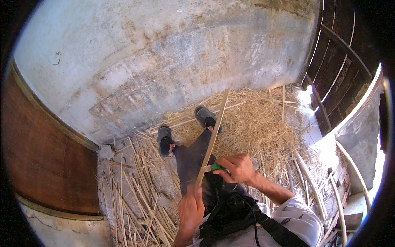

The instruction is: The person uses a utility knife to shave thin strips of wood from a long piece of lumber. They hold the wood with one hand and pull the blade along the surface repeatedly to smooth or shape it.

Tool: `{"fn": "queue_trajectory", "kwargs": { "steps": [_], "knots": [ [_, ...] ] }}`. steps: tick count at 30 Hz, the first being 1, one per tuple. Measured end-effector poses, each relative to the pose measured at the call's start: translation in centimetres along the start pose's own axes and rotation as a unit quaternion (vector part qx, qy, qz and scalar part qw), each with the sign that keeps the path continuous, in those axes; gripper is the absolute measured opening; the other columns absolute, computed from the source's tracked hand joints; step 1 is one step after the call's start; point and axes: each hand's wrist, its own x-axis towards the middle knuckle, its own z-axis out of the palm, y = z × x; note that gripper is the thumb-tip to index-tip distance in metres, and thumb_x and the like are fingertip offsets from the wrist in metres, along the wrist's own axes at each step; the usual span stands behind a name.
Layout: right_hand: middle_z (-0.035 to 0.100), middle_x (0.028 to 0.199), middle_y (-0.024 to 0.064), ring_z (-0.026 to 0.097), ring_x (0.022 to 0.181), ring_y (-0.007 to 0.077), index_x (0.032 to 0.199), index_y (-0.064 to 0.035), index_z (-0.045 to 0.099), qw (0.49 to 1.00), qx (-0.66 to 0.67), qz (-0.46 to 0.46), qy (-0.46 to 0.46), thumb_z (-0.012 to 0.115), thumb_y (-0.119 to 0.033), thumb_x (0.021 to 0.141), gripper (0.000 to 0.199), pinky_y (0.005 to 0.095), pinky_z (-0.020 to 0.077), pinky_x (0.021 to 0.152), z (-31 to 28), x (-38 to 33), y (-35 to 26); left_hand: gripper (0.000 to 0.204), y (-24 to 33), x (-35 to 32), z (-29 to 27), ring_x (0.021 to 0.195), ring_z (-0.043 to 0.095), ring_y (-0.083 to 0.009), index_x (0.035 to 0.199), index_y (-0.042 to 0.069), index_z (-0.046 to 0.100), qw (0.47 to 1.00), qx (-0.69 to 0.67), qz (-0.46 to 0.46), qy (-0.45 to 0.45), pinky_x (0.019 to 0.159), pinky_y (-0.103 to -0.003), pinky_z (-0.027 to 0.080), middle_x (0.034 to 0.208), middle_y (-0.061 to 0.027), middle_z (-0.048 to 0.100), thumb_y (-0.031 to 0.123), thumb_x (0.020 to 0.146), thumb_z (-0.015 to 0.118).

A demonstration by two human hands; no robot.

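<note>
A long, flat bamboo strip [217, 127] slants up and away from my lap, its far end close to the wall. My left hand [191, 206] is closed round the near end of it. In my right hand [238, 168] is a knife [216, 166] with a green handle, the fingers wrapped round it. The short blade lies against the strip a little beyond my left hand. My fingers hide part of the handle.
Pale shavings [255, 119] cover the floor by my shoes [164, 138]. Loose thin strips [140, 197] lie in a heap at the left. A stained wall [197, 53] rises ahead, a brown door panel [49, 152] stands left, and curved poles [310, 181] lie right.
</note>
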Motion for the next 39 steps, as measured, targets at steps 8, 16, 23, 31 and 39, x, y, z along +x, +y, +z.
{"fn": "queue_trajectory", "kwargs": {
  "steps": [8, 16, 23, 31, 39],
  "knots": [
    [0.071, 0.077, 0.0088, 0.072, 0.064, 0.0318, 0.105, -0.0106, 0.075, 0.999, -0.004, 0.017, 0.030, 0.083, -0.034, 0.094, 0.027, 0.0418, 0.0561, 0.058, -0.7, 1.0, 0.6, 0.049, 0.2, -0.3, -0.5, 0.073, 0.068, -0.0539, 0.121, -0.008, 0.064, 0.999, 0.004, -0.041, -0.024, 0.065, -0.059, 0.051, 0.078, -0.0309, 0.066, 0.036, 0.119, 0.041],
    [0.067, 0.068, 0.0155, 0.068, 0.058, 0.0381, 0.112, -0.0091, 0.075, 0.966, -0.077, 0.199, 0.148, 0.071, -0.035, 0.106, 0.027, 0.0476, 0.0506, 0.055, -1.5, 2.7, 9.2, 0.045, -2.1, -3.0, 0.1, 0.076, 0.069, -0.0548, 0.115, -0.002, 0.062, 0.989, 0.053, -0.094, -0.104, 0.066, -0.062, 0.052, 0.077, -0.0310, 0.068, 0.038, 0.119, 0.041],
    [0.069, 0.078, 0.0237, 0.070, 0.074, 0.0404, 0.122, -0.0030, 0.071, 0.917, -0.025, 0.344, 0.201, 0.051, -0.044, 0.116, 0.046, 0.0501, 0.0511, 0.069, -4.3, 2.0, 18.5, 0.039, -4.6, -4.5, -0.6, 0.076, 0.069, -0.0545, 0.109, 0.001, 0.063, 0.992, 0.043, -0.088, -0.084, 0.068, -0.062, 0.053, 0.078, -0.0302, 0.069, 0.036, 0.118, 0.048],
    [0.071, 0.092, 0.0208, 0.072, 0.081, 0.0422, 0.126, -0.0052, 0.070, 0.952, 0.089, 0.281, 0.087, 0.065, -0.037, 0.110, 0.036, 0.0480, 0.0550, 0.075, -1.9, 0.9, 8.2, 0.041, -3.8, -0.2, -0.3, 0.078, 0.072, -0.0483, 0.119, 0.000, 0.070, 0.996, -0.018, -0.086, -0.013, 0.069, -0.055, 0.054, 0.084, -0.0267, 0.071, 0.039, 0.114, 0.058],
    [0.072, 0.089, 0.0136, 0.074, 0.074, 0.0358, 0.114, -0.0085, 0.072, 0.996, 0.088, -0.011, -0.008, 0.077, -0.036, 0.101, 0.031, 0.0461, 0.0574, 0.062, 0.3, 0.5, 1.2, 0.031, -1.6, 2.2, 0.6, 0.077, 0.071, -0.0396, 0.119, 0.001, 0.075, 0.994, -0.083, 0.016, 0.065, 0.068, -0.048, 0.055, 0.087, -0.0220, 0.074, 0.029, 0.108, 0.073]
  ]
}}
